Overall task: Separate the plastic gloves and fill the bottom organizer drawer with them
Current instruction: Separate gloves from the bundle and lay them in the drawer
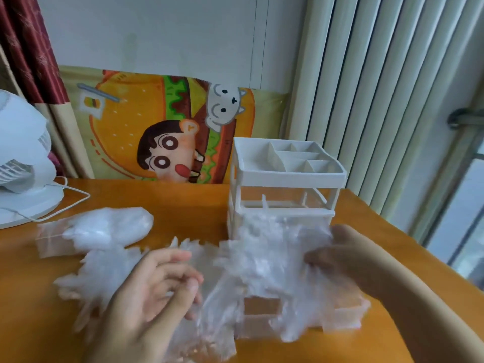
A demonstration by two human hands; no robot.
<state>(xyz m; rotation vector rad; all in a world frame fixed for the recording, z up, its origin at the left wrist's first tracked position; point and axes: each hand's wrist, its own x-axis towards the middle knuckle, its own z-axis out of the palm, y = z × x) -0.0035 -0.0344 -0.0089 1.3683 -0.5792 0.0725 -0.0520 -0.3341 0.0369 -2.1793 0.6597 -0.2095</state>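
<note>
Peeling one glove at a time from the heap is the step in hand, and it wants a light touch. On the orange surface (183,203) a loose spread of plastic gloves (264,260) lies from near left to right, much of it draped over the pulled-out bottom drawer (337,318), which sits just in front of the white organizer (285,179). The right hand (337,250) is at the right edge of the heap above the drawer, its grip apparently pinching film, though blur hides the fingertips. The left hand (157,286) hovers over the near-left part of the heap; its fingers are loosely bent and I cannot tell whether they hold a sheet. A fuller bag of gloves (110,229) rests at far left, beside a white fan (23,163).

To do it well, I judge that one hand should pin the pile while the other pinches a single cuff and draws it sideways, since thin film clings and several may lift together. Each freed glove should be pressed flat into the drawer, because fluffed film will spill over the rim and jam it on closing.
</note>
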